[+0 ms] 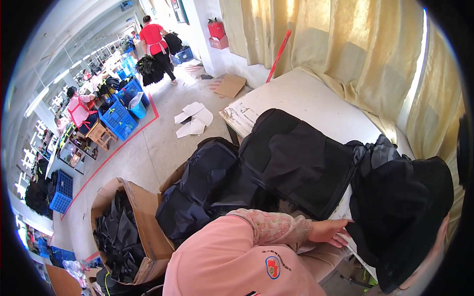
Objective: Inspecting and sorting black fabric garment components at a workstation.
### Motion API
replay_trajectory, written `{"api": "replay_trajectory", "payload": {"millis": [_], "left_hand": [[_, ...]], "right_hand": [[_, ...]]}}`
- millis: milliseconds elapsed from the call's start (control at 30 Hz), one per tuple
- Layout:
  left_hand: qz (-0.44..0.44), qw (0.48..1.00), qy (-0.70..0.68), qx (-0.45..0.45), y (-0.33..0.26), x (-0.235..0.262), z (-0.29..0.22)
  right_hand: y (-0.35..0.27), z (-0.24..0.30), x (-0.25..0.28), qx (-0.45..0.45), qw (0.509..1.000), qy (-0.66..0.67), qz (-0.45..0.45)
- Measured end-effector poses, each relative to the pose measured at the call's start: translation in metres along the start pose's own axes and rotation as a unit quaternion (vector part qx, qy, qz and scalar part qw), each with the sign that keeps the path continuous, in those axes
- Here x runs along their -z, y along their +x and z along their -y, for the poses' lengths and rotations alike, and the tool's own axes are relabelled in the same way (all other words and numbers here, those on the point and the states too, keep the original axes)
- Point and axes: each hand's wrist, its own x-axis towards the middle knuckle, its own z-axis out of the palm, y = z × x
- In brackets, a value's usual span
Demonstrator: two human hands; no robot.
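A large black fabric piece [402, 212] hangs at the right, over the near edge of the white table. Pinched at its left edge are the fingers of my left hand [330, 232], which reaches across from a pink patterned sleeve. My right hand [443, 229] is along the far right edge of the same piece; the cloth hides most of it, fingers included. Beside the held piece lies crumpled dark fabric [380, 150]. A stack of flat black fabric pieces [301, 158] covers the table's left part.
The white table [316, 98] stands against beige curtains [326, 39]. More dark pieces [207, 172] bulge from a carton to the left. Another cardboard box [140, 207] holds black scraps. Paper sheets [194, 118] lie on the floor. Beyond, a person in red [154, 39] carries dark bundles.
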Motion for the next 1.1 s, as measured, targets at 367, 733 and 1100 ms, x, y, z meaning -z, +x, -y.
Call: {"api": "replay_trajectory", "payload": {"millis": [367,733,1100], "left_hand": [[-0.222,0.972,0.061,-0.045,0.030,-0.006,-0.033],[-0.030,0.997,-0.058,0.036,0.034,-0.023,-0.016],[0.079,0.989,-0.066,-0.103,0.017,-0.074,-0.073]], "right_hand": [[-0.028,0.029,-0.040,-0.014,0.999,0.039,0.009],[-0.065,0.034,-0.055,-0.027,0.995,0.092,0.008],[0.018,-0.139,-0.049,0.048,0.970,0.015,0.236]]}}
